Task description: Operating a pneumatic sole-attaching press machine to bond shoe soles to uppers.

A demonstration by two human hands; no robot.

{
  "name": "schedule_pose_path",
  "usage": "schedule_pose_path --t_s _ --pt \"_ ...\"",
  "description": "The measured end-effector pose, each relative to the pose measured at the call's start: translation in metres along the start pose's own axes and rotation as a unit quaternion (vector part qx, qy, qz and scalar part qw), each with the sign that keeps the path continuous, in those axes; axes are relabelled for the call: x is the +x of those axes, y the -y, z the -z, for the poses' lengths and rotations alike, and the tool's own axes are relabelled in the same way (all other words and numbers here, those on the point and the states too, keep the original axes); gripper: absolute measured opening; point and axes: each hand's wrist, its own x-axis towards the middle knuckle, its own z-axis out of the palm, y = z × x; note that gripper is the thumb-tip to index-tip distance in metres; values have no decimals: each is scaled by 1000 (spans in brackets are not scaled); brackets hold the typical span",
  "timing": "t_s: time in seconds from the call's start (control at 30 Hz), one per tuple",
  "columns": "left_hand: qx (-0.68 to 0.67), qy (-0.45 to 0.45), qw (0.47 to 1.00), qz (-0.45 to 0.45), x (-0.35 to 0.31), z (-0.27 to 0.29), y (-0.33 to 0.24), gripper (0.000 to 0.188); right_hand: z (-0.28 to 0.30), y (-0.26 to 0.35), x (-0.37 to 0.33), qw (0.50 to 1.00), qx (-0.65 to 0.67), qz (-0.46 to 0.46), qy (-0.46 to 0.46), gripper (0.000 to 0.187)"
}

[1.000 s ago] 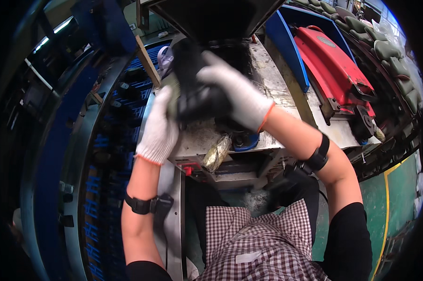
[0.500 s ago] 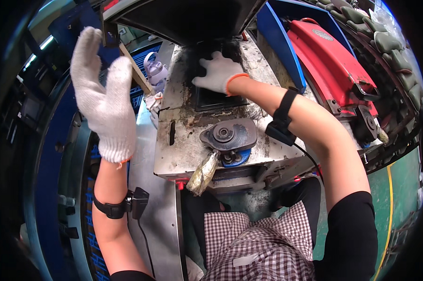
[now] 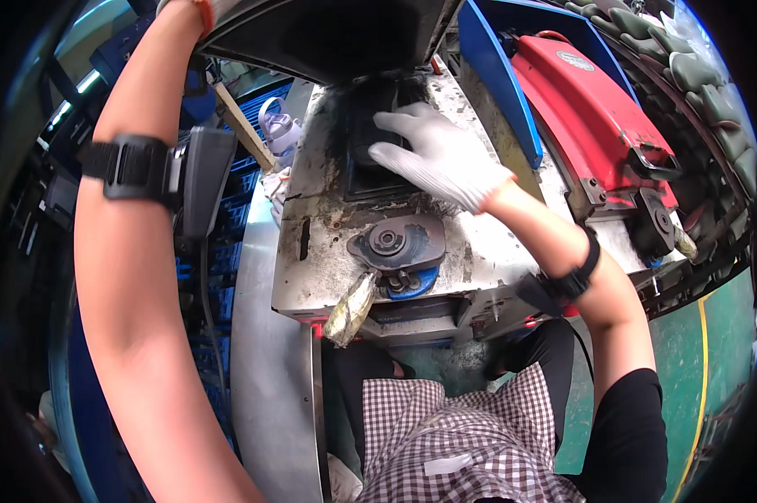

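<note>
My right hand (image 3: 439,157), in a white knit glove, is over the dark recessed bed (image 3: 380,186) of a worn, whitish machine. Its fingers and thumb are apart and hold nothing; whether they touch the surface I cannot tell. Above the bed stands a raised black lid (image 3: 336,38). At the lid's left edge is my left hand (image 3: 215,8), also gloved, cut off by the picture's top, with its fingers hidden. Nearer to me on the machine sits a dark metal latch (image 3: 397,241) with a blue part (image 3: 412,285) under it and a plastic-wrapped handle (image 3: 351,310).
To the right, a red machine cover (image 3: 584,109) sits beside a blue guard panel (image 3: 504,84). Racks of grey-green moulded pieces (image 3: 697,75) line the far right. A lilac bottle (image 3: 278,130) stands left of the machine, above a bare metal side table (image 3: 265,377).
My left hand has gone up and forward from beside the machine to the raised lid's left edge. My right hand has shifted slightly right and toward me over the bed.
</note>
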Motion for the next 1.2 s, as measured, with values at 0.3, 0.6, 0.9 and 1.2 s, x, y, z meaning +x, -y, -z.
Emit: schedule_pose_path --t_s 0.3,0.6,0.9,1.2 --pt "-336 177 921 89 -11 -32 -25 41 -15 60 -176 853 502 -132 55 33" --pt "-312 452 822 152 -111 -89 -67 46 -108 77 -176 519 794 -213 235 67" --pt "-245 389 875 150 -150 -111 -87 44 -132 99 -155 210 944 -181 180 59" --pt "-202 353 905 123 -159 -115 -92 48 -26 40 -197 206 947 -231 87 63"
